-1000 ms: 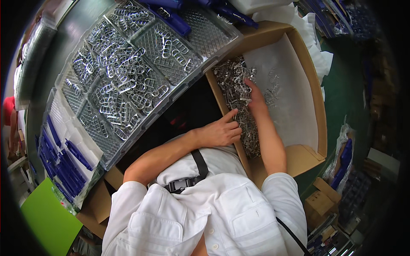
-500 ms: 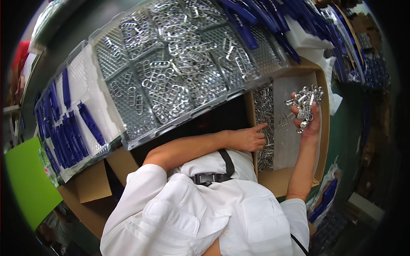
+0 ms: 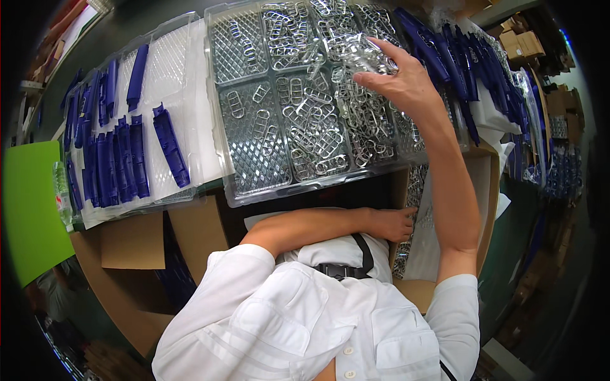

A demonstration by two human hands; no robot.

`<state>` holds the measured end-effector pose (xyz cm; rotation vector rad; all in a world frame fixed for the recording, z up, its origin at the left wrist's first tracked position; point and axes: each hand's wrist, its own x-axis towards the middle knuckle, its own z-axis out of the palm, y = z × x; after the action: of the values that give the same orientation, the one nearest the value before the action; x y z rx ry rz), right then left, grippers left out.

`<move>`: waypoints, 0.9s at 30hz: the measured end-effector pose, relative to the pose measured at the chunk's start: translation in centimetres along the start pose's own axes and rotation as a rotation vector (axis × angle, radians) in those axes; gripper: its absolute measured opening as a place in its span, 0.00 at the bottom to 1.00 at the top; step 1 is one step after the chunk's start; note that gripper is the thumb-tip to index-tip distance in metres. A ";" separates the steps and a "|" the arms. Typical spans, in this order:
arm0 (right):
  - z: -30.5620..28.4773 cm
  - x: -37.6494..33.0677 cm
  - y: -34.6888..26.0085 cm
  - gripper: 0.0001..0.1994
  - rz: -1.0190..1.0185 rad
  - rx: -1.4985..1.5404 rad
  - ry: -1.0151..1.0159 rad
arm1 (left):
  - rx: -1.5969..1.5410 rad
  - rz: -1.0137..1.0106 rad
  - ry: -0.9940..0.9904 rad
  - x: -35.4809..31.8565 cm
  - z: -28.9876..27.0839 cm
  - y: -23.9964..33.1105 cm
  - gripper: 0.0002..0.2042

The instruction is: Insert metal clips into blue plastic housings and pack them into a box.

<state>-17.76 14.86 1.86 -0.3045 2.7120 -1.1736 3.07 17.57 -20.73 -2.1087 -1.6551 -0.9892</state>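
My right hand [image 3: 403, 76] is over the divided clear plastic tray [image 3: 254, 184], with thumb and fingers round a bunch of shiny metal links [image 3: 365, 54]. Blur hides whether any are dropping from it. More loose links [image 3: 311, 130] lie in the tray's compartments, heaped in the middle ones and sparse at the left. Down by my waist, my left hand [image 3: 391, 223] rests at the near side of an open cardboard box [image 3: 486, 197]. Its index finger is stretched out, the others loosely curled, and nothing shows in it. The box holds a mass of small metal pieces [image 3: 400, 260].
Left of the tray, dark blue plastic parts [image 3: 130, 155] lie on white sheeting. More blue parts [image 3: 454, 60] are piled at the tray's right. A second cardboard box [image 3: 133, 244] is open at the lower left, near a bright green panel [image 3: 35, 203].
My right hand has moved up and left from above the cardboard box to over the tray, carrying the metal links. My left hand stays by the box. The view has shifted.
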 end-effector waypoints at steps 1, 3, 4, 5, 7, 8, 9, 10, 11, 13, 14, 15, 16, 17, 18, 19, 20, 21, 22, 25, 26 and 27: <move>0.6 0.4 0.8 0.42 -0.129 -0.114 0.048 | 0.002 -0.003 0.002 0.0 0.1 0.0 0.03; 1.1 0.3 -0.8 0.40 -0.139 -0.139 0.063 | 0.022 -0.008 0.001 -0.2 0.3 0.0 0.03; 1.3 0.2 -1.3 0.39 -0.144 -0.165 0.086 | 0.022 -0.011 0.001 -0.3 0.5 -0.1 0.03; 1.7 0.4 -1.1 0.37 -0.303 -0.159 0.133 | 0.019 -0.014 0.010 -0.2 0.4 -0.2 0.03; 1.0 -0.3 -0.7 0.36 -0.228 -0.045 0.066 | 0.011 -0.010 0.015 -0.1 0.4 -0.2 0.03; 0.6 -0.6 -0.9 0.35 -0.156 0.070 -0.002 | 0.007 -0.010 0.017 0.0 0.2 -0.2 0.03; 0.5 -0.7 0.3 0.31 -0.320 0.025 0.074 | 0.002 -0.010 0.018 0.1 0.1 -0.2 0.03; -0.3 -1.4 0.8 0.31 -0.313 0.027 0.086 | -0.006 -0.001 0.011 0.3 -0.1 -0.1 0.03; -1.0 -2.3 1.1 0.30 -0.328 0.140 0.135 | -0.004 -0.007 0.018 0.3 -0.1 -0.1 0.03; -1.9 -4.1 1.4 0.25 -0.396 0.404 0.263 | -0.017 -0.001 0.020 0.5 0.0 0.0 0.03; -3.0 -5.8 1.6 0.25 -0.384 0.399 0.283 | -0.013 0.009 0.023 0.7 -0.2 -0.1 0.03; -4.4 -8.0 2.1 0.24 -0.294 0.499 0.308 | -0.006 0.010 0.030 0.9 -0.4 -0.2 0.03; -5.7 -10.0 2.7 0.23 -0.201 0.599 0.335 | -0.021 0.021 0.033 0.6 -0.6 -0.5 0.03; -6.6 -12.3 4.0 0.23 -0.180 0.593 0.352 | -0.006 0.004 0.013 0.3 -0.6 -0.5 0.03; -7.3 -14.6 5.6 0.20 -0.101 0.609 0.436 | 0.009 -0.013 -0.002 0.3 -0.7 -0.5 0.03; -8.0 -16.9 7.6 0.17 -0.022 0.624 0.519 | -0.016 -0.001 0.008 0.2 -0.8 -0.3 0.03; -8.9 -19.6 10.6 0.15 0.114 0.518 0.546 | -0.022 -0.015 -0.011 0.4 -1.3 -0.4 0.03; -9.4 -22.4 14.3 0.14 0.250 0.415 0.567 | -0.026 -0.031 -0.030 0.6 -1.7 -0.5 0.03; -9.4 -25.2 18.3 0.13 0.450 0.394 0.472 | -0.050 -0.010 -0.027 0.8 -1.8 -0.6 0.03; -4.4 -33.2 28.9 0.17 0.977 0.314 0.036 | -0.084 -0.029 -0.126 1.3 -1.9 -0.6 0.03; -0.7 -36.5 32.4 0.22 1.095 0.383 0.048 | -0.104 -0.010 -0.123 1.5 -1.8 -0.5 0.03; 2.7 -39.2 35.1 0.23 1.181 0.389 -0.003 | -0.110 -0.013 -0.114 1.7 -1.8 -0.6 0.03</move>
<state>16.53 46.33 -22.76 1.1508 1.9157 -1.1594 2.11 17.92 -18.43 -2.2670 -1.7052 -1.0023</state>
